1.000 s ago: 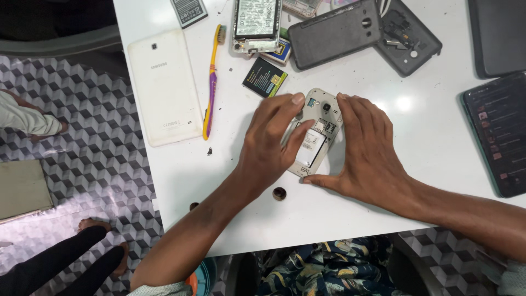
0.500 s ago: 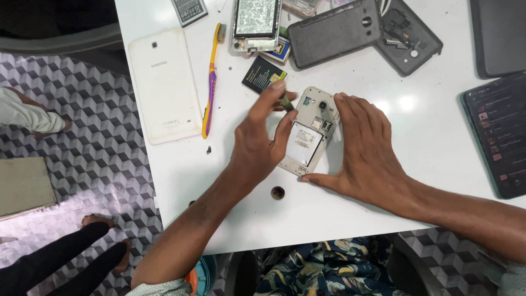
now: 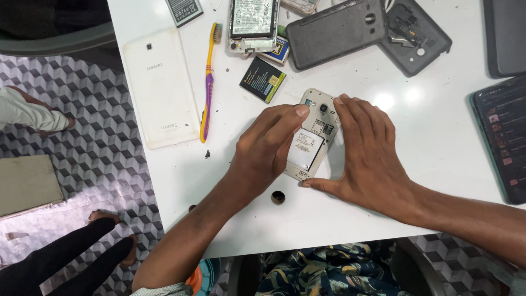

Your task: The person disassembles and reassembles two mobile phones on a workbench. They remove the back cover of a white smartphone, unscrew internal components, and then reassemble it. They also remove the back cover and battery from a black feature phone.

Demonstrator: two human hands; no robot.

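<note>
An opened phone [image 3: 310, 143] with its back cover off lies on the white table [image 3: 438, 115], showing a white battery and a camera lens. My left hand [image 3: 266, 151] rests against the phone's left edge, with the index fingertip at the upper left corner. My right hand [image 3: 368, 156] cups the right side, thumb at the bottom edge and index finger at the top. Both hands grip the phone between them.
Near the phone lie a black battery [image 3: 263, 80], a yellow and purple toothbrush [image 3: 207, 82], a white tablet [image 3: 161, 87], a dark grey back cover [image 3: 336, 30], a dark phone frame [image 3: 414, 33] and a lit phone [image 3: 501, 137]. A small dark ring [image 3: 278, 197] sits near the front edge.
My left index finger, lifted toward the black battery half a second ago, has come back down onto the phone's upper left corner. The right hand has stayed around the phone.
</note>
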